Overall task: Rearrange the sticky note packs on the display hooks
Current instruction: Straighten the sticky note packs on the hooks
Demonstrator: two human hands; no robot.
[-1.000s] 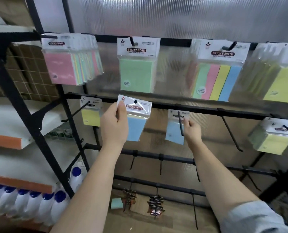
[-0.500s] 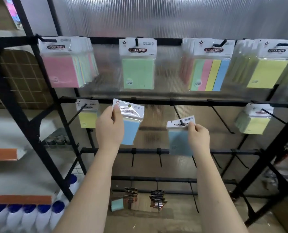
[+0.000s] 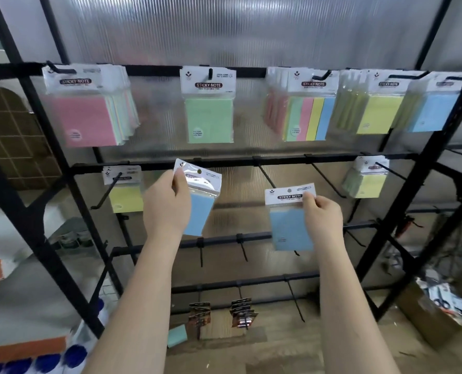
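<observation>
- A person stands at a black wire display rack [image 3: 251, 161], each hand holding up a blue sticky note pack clear of the hooks.
- The left hand [image 3: 167, 205] pinches the white header of one blue pack [image 3: 201, 211], thumb on the front of the card; the pack hangs tilted, just below the middle rail.
- The right hand [image 3: 322, 218] pinches the right end of the header of a second blue pack [image 3: 289, 228], which hangs nearly upright beside a bare hook [image 3: 265, 174].
- On the top rail hang a pink-fronted stack [image 3: 84, 120], a green pack [image 3: 209, 118], a striped multicolour stack [image 3: 308, 117], a yellow stack [image 3: 378, 114] and a blue stack [image 3: 435, 112].
- On the middle rail, a small yellow pack [image 3: 126, 202] hangs at the left and a pale yellow stack [image 3: 367, 182] at the right.
</observation>
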